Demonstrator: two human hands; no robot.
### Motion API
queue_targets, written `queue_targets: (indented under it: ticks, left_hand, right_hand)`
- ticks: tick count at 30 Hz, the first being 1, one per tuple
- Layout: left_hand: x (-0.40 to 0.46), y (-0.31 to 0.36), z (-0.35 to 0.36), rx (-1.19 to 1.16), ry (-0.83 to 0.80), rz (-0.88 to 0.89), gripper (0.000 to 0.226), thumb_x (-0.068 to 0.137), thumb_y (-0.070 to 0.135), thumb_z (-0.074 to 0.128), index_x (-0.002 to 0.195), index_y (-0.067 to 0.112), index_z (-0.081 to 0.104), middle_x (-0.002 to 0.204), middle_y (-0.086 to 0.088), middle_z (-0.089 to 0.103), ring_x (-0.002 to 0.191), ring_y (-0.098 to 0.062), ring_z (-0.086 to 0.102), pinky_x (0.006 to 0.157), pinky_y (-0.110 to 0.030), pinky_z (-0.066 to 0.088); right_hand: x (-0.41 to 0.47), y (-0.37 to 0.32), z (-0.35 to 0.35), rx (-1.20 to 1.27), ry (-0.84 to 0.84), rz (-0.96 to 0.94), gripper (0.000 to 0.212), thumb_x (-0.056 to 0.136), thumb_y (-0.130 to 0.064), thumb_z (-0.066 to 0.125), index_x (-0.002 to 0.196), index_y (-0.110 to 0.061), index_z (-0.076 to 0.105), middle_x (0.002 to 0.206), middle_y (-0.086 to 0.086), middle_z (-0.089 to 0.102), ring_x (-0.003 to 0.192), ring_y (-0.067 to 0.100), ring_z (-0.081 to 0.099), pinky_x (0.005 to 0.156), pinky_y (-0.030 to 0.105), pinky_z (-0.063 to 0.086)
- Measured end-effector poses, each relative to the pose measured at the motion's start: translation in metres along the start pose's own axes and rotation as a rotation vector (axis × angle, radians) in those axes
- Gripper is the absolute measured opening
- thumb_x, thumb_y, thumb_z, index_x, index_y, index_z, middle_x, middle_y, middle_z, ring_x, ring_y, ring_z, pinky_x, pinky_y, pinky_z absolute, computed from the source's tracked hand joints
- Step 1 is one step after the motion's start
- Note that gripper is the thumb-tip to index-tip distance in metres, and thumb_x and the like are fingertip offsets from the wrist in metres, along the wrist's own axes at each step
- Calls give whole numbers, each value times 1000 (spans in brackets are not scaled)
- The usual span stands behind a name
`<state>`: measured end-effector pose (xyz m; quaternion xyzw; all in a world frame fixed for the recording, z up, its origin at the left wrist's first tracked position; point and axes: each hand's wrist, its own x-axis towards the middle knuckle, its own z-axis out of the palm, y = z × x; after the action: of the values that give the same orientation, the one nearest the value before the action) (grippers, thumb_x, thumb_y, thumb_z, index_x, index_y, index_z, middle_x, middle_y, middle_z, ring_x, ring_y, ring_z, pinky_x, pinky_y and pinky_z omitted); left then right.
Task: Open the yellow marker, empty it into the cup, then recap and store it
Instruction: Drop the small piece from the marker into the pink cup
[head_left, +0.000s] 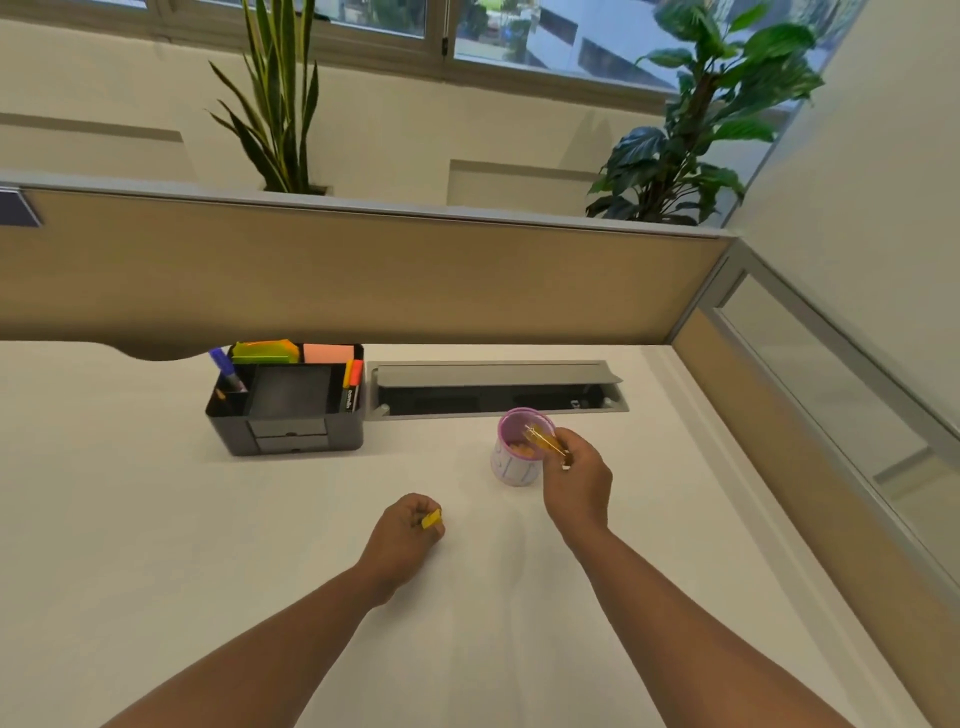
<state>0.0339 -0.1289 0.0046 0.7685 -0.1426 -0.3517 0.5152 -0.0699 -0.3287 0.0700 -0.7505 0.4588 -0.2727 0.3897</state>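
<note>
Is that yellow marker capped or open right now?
Open: the cap sits in the left hand, while the right hand tips the marker over the cup.

A black desk organizer (284, 410) holding sticky notes (266, 352) and a blue pen (224, 367) stands on a white desk (156, 519) beside an open cable tray (498, 387); two plants (278, 93) rise behind the partition (363, 270).

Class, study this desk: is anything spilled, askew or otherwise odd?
Nothing is spilled. One oddity: the yellow marker in the right hand is tipped over the pink cup, where small orange bits lie inside. The left hand holds its yellow cap.
</note>
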Motion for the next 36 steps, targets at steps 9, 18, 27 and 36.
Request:
queue_targets:
  ticks: [9, 18, 27, 36]
  left_hand:
    - [29, 20, 10, 89, 21, 6, 14, 94, 13, 69, 107, 14, 67, 112, -7, 72, 107, -28, 67, 98, -44, 55]
    - [30, 19, 7, -6, 16, -42, 14, 94, 14, 70, 108, 14, 67, 117, -7, 72, 111, -27, 67, 97, -38, 53]
    - [26, 19, 7, -35, 11, -47, 16, 94, 15, 70, 110, 14, 67, 119, -6, 72, 112, -25, 67, 96, -33, 52]
    - [26, 19, 7, -23, 4, -54, 18, 95, 17, 70, 113, 15, 66, 121, -4, 71, 113, -23, 66, 98, -33, 52]
  right_hand:
    - [25, 9, 6, -56, 22, 5, 27, 95, -16, 69, 122, -18, 70, 119, 4, 72, 95, 10, 56, 78, 21, 46]
    - [28, 9, 11, -39, 5, -19, 30, 96, -21, 68, 125, -21, 60, 111, -2, 64, 97, 15, 59, 72, 17, 46]
    - [34, 4, 9, -16, 10, -154, 18, 96, -22, 67, 110, -32, 60, 99, -8, 66, 86, 11, 64, 58, 7, 41]
    - [39, -1, 11, -55, 5, -260, 22, 97, -18, 65, 103, -38, 56, 94, -10, 64, 88, 17, 66, 60, 9, 44]
